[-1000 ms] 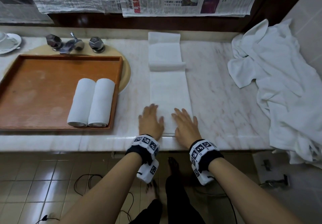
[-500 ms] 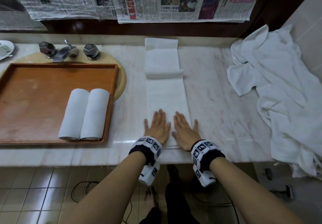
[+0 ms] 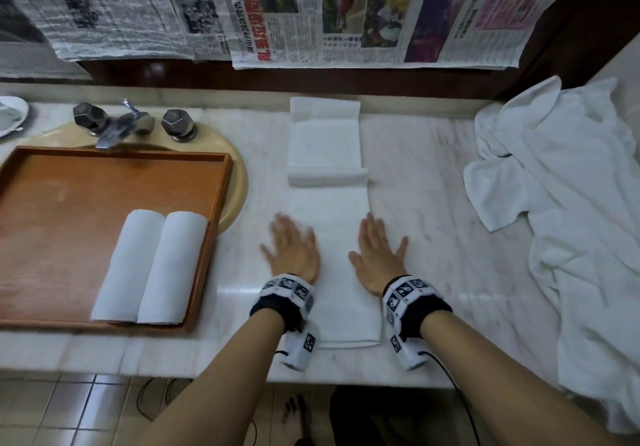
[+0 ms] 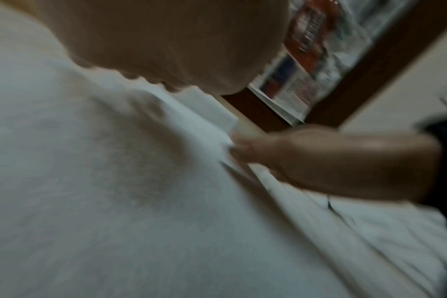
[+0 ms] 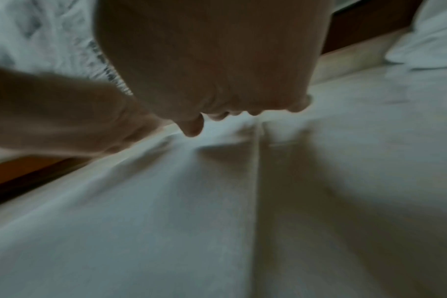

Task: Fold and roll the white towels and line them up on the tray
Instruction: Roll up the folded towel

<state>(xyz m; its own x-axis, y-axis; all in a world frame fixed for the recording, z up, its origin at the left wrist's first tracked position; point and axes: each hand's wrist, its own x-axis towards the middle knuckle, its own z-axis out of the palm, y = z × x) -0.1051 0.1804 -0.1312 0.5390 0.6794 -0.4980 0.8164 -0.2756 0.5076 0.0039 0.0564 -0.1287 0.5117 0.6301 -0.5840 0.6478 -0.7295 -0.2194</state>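
**Marble counter: both palms flat on folded towel**

A marble vanity counter (image 3: 433, 203) runs under newspaper sheets (image 3: 346, 12) hung on the wall. A long folded white towel (image 3: 329, 210) lies on it, far end doubled back. The left hand (image 3: 294, 251) presses the strip's left edge and the right hand (image 3: 379, 255) its right edge, fingers straight and spread, grasping nothing. Two rolled towels (image 3: 152, 265) lie touching side by side in the wooden tray (image 3: 69, 210). Loose white towels (image 3: 571, 220) are heaped at right.
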